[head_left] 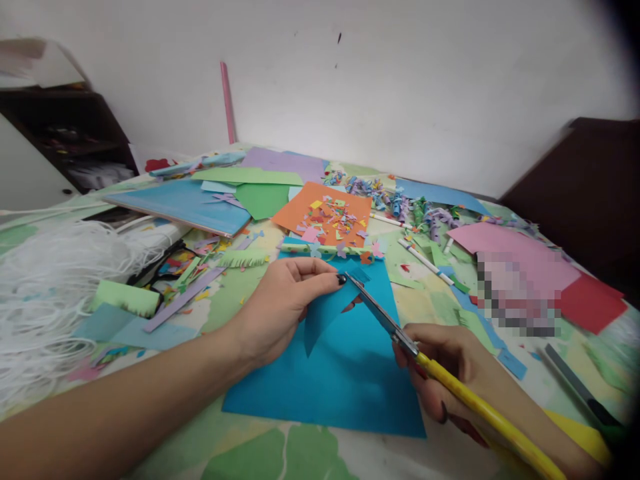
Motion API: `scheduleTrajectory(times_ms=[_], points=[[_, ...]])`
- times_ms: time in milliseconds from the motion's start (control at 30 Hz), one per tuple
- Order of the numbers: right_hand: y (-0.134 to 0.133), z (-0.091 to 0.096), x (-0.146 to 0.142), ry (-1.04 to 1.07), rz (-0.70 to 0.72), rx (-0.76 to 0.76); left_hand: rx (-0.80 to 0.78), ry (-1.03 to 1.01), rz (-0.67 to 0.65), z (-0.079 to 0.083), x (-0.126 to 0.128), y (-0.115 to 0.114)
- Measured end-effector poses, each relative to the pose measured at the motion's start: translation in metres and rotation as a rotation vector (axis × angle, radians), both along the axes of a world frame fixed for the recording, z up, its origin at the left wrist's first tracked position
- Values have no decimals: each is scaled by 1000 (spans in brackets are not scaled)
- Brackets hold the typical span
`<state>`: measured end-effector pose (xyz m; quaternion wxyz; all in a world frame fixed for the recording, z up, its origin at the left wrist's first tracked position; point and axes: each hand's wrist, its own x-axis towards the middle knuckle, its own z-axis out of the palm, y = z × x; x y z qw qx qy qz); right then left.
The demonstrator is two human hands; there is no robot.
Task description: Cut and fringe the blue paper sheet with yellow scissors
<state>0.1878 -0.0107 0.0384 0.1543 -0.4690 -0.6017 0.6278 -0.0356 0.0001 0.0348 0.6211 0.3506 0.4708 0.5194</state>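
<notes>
The left hand (287, 300) pinches a blue piece (323, 317) of paper between thumb and fingers, and the right hand (450, 360) grips yellow scissors (430, 363), their tips right by that thumb. Under both I see a blue sheet (330, 400) lying flat. Beyond it, an orange sheet (290, 217) carries a scatter of tiny scraps (337, 220). White cord (55, 267) sprawls to the left; a pink sheet (505, 247) overlaps a red one (595, 303) over on the right.

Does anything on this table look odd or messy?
Yes: white cord lies tangled at the left, and small paper scraps litter the orange sheet, looking spilled. At right, a pixelated patch hides something.
</notes>
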Motion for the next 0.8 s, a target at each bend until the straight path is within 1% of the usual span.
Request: scheduleTrajectory(times_ms=[167,300,433,800], points=[[0,-1,0,-20,-4,11,8,15,-4,0,1,1],[0,0,1,23,44,-21,8,20,-8,0,1,1],[0,1,2,71,84,-12,4,16,-5,1,1,0],[0,1,3,83,95,-4,8,18,-7,1,2,1]])
